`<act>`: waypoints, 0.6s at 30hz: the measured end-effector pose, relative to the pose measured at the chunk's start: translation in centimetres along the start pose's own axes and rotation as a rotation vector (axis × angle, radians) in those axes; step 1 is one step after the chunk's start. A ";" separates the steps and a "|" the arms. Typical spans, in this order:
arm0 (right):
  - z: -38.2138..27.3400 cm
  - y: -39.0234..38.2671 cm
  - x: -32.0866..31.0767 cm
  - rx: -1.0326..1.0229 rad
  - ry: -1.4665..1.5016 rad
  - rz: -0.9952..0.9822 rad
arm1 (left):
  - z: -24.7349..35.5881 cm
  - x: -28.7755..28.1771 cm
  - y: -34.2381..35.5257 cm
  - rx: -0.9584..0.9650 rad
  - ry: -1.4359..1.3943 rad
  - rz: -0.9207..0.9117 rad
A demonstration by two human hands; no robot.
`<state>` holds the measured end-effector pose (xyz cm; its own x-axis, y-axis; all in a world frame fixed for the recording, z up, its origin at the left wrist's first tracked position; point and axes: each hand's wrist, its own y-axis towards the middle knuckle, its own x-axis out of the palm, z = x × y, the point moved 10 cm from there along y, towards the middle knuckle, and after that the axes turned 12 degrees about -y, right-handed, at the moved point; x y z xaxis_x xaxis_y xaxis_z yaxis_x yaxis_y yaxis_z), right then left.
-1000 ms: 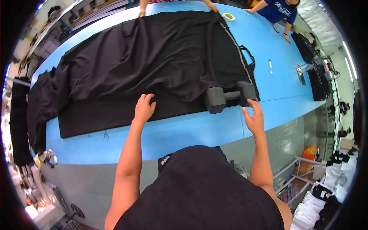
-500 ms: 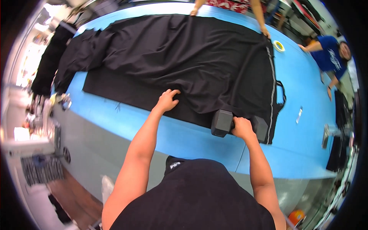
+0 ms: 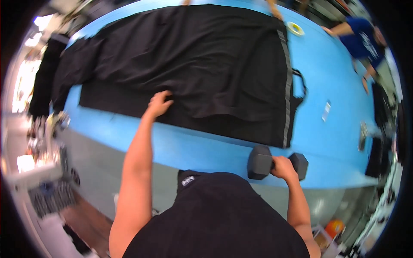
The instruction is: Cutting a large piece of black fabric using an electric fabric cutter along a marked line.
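Note:
A large sheet of black cloth [image 3: 202, 56] lies rumpled across the blue table, with a grey strip [image 3: 286, 99] along its right edge. My left hand [image 3: 160, 104] rests on the cloth close to its near edge, thumb and fingers apart and nothing visible in them. Wrapped round the handle of a black hexagonal dumbbell [image 3: 259, 163], my right hand [image 3: 284, 168] has it at the table's near edge, just off the cloth's near right corner. A black strap loop [image 3: 304, 86] sticks out past the right side of the cloth.
Another person's hand [image 3: 275, 12] is at the cloth's far right corner. A person in a blue shirt [image 3: 365, 41] leans on the table [image 3: 318, 129] at the right. A tape roll [image 3: 295, 29] and a small clear object [image 3: 326, 111] lie there too.
My right hand has drawn the dumbbell off the cloth's corner, toward me. The cloth now lies flatter where it stood. My left hand still rests on the cloth as the view shifts.

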<state>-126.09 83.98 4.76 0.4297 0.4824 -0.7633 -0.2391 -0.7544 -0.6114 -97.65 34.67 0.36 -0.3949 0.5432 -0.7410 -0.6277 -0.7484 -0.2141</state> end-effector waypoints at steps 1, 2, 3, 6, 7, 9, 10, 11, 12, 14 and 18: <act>0.6 0.1 0.9 0.000 -0.042 -0.007 | -1.5 -0.7 -0.4 0.015 -0.013 0.021; 2.0 -0.2 2.5 -0.023 -0.019 0.032 | -1.8 -0.7 -0.3 0.029 -0.038 0.027; 3.3 -0.5 3.1 0.021 -0.003 0.032 | -1.7 -0.8 -0.1 0.051 -0.059 0.012; 5.6 -2.1 5.2 0.074 -0.029 0.023 | 0.5 1.2 0.8 0.075 -0.071 -0.021; 5.8 -2.1 5.6 0.055 -0.039 0.041 | 1.0 1.2 0.8 0.091 -0.081 -0.008; 6.1 -2.2 6.0 0.040 -0.047 0.062 | 1.5 1.7 0.6 0.092 -0.060 0.012; 5.9 -2.2 5.9 0.033 -0.023 0.095 | 1.5 1.6 0.4 0.081 -0.038 0.049; 5.7 -2.1 5.7 0.025 0.001 0.128 | 1.6 1.9 0.2 0.087 -0.038 0.046; 5.3 -2.2 5.5 0.024 0.010 0.098 | 2.2 1.7 -0.2 0.151 0.005 0.088; 5.6 -2.1 4.2 0.010 0.085 0.046 | 3.0 1.3 -1.0 0.256 0.026 0.176; 7.2 1.1 -6.6 -0.018 0.571 0.391 | -1.7 0.1 -1.3 -0.022 -0.310 0.222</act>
<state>-135.48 83.15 7.62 0.7074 -0.1329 -0.6942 -0.4576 -0.8346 -0.3065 -95.72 35.04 -0.55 -0.7062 0.4537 -0.5435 -0.4906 -0.8671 -0.0862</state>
